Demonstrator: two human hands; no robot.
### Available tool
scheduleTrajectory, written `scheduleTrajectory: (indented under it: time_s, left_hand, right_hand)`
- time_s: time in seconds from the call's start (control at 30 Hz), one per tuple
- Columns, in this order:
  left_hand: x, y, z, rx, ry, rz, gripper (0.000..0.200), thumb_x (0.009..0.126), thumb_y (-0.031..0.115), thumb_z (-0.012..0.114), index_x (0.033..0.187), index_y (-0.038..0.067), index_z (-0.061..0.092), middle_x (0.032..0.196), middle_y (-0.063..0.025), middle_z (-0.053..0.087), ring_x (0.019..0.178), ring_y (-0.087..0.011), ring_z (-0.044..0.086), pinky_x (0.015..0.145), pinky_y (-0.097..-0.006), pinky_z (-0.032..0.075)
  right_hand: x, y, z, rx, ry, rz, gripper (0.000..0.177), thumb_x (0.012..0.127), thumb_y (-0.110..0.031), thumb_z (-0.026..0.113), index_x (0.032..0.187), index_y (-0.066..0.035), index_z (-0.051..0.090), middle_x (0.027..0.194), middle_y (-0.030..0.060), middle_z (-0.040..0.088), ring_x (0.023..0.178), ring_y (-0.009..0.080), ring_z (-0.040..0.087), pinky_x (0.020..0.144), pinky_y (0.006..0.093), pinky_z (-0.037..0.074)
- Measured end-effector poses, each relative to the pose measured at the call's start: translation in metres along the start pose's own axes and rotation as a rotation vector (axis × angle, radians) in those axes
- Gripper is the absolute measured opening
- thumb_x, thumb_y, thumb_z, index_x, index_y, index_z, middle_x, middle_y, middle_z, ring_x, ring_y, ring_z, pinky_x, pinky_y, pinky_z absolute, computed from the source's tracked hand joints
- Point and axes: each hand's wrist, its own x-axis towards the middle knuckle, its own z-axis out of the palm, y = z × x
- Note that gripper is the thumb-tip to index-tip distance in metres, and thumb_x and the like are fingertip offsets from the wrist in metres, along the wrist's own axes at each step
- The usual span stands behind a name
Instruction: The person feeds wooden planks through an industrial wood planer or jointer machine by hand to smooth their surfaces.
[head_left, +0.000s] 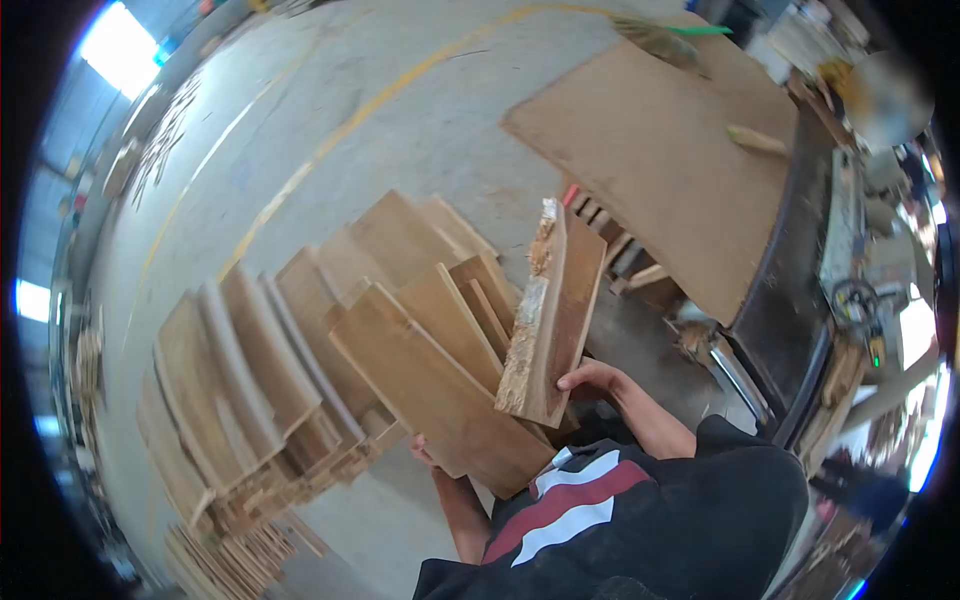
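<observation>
My right hand (592, 378) grips a live-edge board (572, 305), its thumb on the near end of the face. Rough, flaky bark runs down the board's left side. My left hand (424, 450) is closed on the edge of a wide, smooth plank (430, 385) that slants across in front of my shirt. Most of the left fingers are hidden behind this plank. The two pieces overlap near my chest. Just beyond them lies a stack of boards (290, 340), with several planks leaning at different angles.
A large brown sheet-topped table (670, 170) stands at the right, with a small wood piece (757, 140) on it. Beside it is a machine with a handwheel (856, 300). Thin strips (225, 560) lie at lower left. Yellow lines (350, 120) cross the concrete floor.
</observation>
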Motion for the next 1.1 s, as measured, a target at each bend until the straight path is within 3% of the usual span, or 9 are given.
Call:
scheduleTrajectory:
  time_s: [0.43,0.53,0.6,0.67,0.73,0.8,0.87,1.03,1.1]
  left_hand:
    - [0.114,0.053,0.073,0.049,-0.33,-0.334,0.077,0.082,0.051,0.062,0.138,-0.002,0.056,0.13,-0.0213,0.065,0.111,-0.0397,0.066,0.093,-0.0512,0.056]
    - [0.174,0.04,0.084,-0.114,-0.572,-0.65,0.076,0.086,0.053,0.061,0.139,-0.002,0.055,0.131,-0.0212,0.065,0.111,-0.0399,0.067,0.095,-0.0502,0.055]
    - [0.187,0.07,0.126,0.867,-0.238,-0.776,0.082,0.09,0.056,0.058,0.144,-0.005,0.05,0.136,-0.0253,0.061,0.119,-0.0433,0.063,0.103,-0.0479,0.05]
    - [0.233,0.039,0.099,1.529,-0.431,-0.106,0.085,0.093,0.062,0.053,0.151,0.0,0.044,0.141,-0.0309,0.056,0.135,-0.0464,0.049,0.113,-0.045,0.041]
    - [0.213,0.025,0.166,1.863,-0.44,0.131,0.084,0.095,0.065,0.053,0.157,0.01,0.038,0.15,-0.0343,0.044,0.147,-0.0474,0.032,0.119,-0.0488,0.03]
    - [0.202,-0.021,0.204,1.895,-0.527,0.141,0.078,0.094,0.063,0.056,0.158,0.021,0.038,0.156,-0.0335,0.035,0.148,-0.048,0.027,0.118,-0.0566,0.027]
    - [0.204,-0.065,0.233,1.901,-0.524,0.597,0.08,0.091,0.062,0.062,0.157,0.022,0.039,0.157,-0.0331,0.032,0.145,-0.0496,0.032,0.116,-0.0622,0.028]
    - [0.227,-0.129,0.269,1.643,-0.736,0.634,0.064,0.077,0.045,0.078,0.133,0.016,0.065,0.144,-0.0197,0.052,0.129,-0.0391,0.053,0.105,-0.0507,0.046]
    - [0.227,-0.115,0.266,1.309,-0.812,0.396,0.051,0.083,0.03,0.078,0.129,0.012,0.066,0.138,-0.0222,0.055,0.124,-0.0415,0.056,0.106,-0.0474,0.047]
  right_hand:
    - [-0.039,0.002,0.063,0.122,0.25,-0.251,0.071,0.078,-0.001,0.079,0.143,0.005,0.049,0.138,0.0213,0.06,0.13,0.0358,0.057,0.114,0.0527,0.04]
    - [-0.045,-0.001,0.052,0.089,0.287,-0.103,0.064,0.086,-0.006,0.073,0.142,0.009,0.047,0.136,0.0236,0.061,0.128,0.0373,0.058,0.113,0.0544,0.042]
    - [-0.047,0.005,0.063,0.036,0.261,-0.093,0.065,0.09,-0.022,0.075,0.142,0.006,0.049,0.137,0.02,0.062,0.129,0.0327,0.058,0.11,0.0492,0.046]
    - [-0.053,0.0,0.052,-0.072,0.421,0.018,0.061,0.092,-0.029,0.075,0.137,0.007,0.053,0.129,0.021,0.066,0.12,0.0317,0.064,0.102,0.0458,0.052]
    - [-0.064,-0.026,0.035,-0.196,0.564,0.155,0.06,0.093,-0.035,0.074,0.131,0.009,0.058,0.122,0.022,0.069,0.11,0.0307,0.07,0.095,0.0423,0.058]
    - [-0.085,-0.06,0.035,-0.561,0.829,0.331,0.059,0.095,-0.045,0.07,0.118,0.01,0.065,0.105,0.023,0.074,0.084,0.0266,0.076,0.072,0.033,0.063]
    - [-0.109,-0.102,0.035,-0.58,0.935,0.211,0.057,0.096,-0.046,0.068,0.116,0.008,0.066,0.099,0.0224,0.074,0.077,0.0261,0.075,0.063,0.032,0.061]
    - [-0.1,-0.18,-0.003,-0.95,1.101,-0.084,0.046,0.102,-0.047,0.06,0.094,-0.002,0.063,0.067,0.0105,0.066,0.052,0.0191,0.067,0.04,0.0276,0.045]
    - [-0.065,-0.198,-0.004,-0.976,0.964,-0.073,0.042,0.103,-0.046,0.058,0.092,-0.006,0.059,0.061,0.0101,0.064,0.045,0.0187,0.063,0.036,0.0279,0.04]
